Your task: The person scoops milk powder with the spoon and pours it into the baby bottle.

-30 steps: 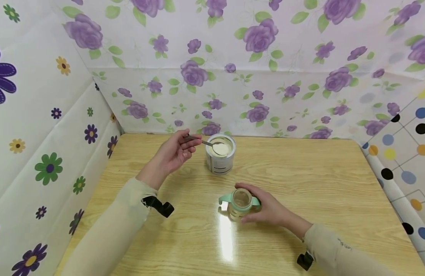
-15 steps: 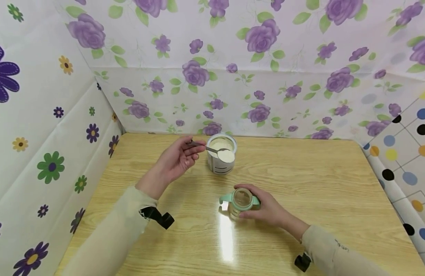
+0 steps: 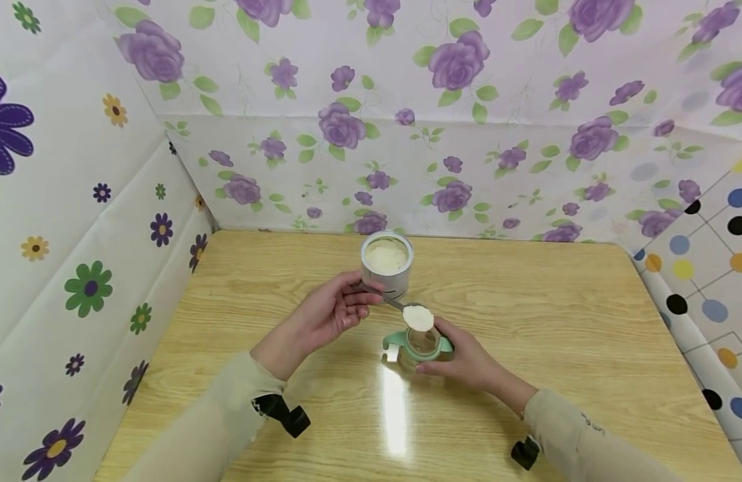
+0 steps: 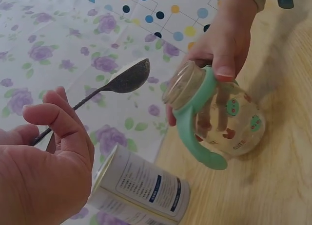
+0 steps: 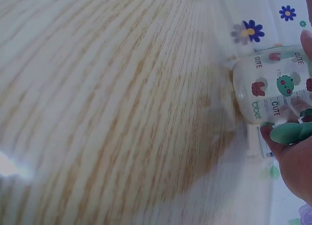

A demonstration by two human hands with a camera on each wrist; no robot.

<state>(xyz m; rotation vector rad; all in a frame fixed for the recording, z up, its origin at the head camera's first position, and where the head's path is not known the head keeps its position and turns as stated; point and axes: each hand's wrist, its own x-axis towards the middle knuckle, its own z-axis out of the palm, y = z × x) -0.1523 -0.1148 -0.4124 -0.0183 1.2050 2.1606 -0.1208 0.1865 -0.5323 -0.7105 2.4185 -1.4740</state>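
My left hand (image 3: 334,314) pinches the handle of a metal spoon (image 4: 127,79) between thumb and fingers. A heap of cream-white powder (image 3: 419,318) fills its bowl, which is over the far side of a baby bottle's open mouth. The bottle (image 4: 229,120) is clear, with a mint-green two-handled collar and small cartoon prints, and stands upright on the table. My right hand (image 3: 474,358) grips it from the right side, fingers behind and thumb in front. Just behind the left hand stands an open tin (image 3: 387,271) of the same powder.
The wooden table (image 3: 527,301) runs back to a wall covering (image 3: 503,87) printed with purple roses. Patterned sheets also line the left and right sides. A bright light reflection lies on the tabletop in front of the bottle.
My left hand has brought the loaded spoon up out of the tin, then toward me and to the right, to the bottle's mouth. The right hand and bottle stay nearly in place.
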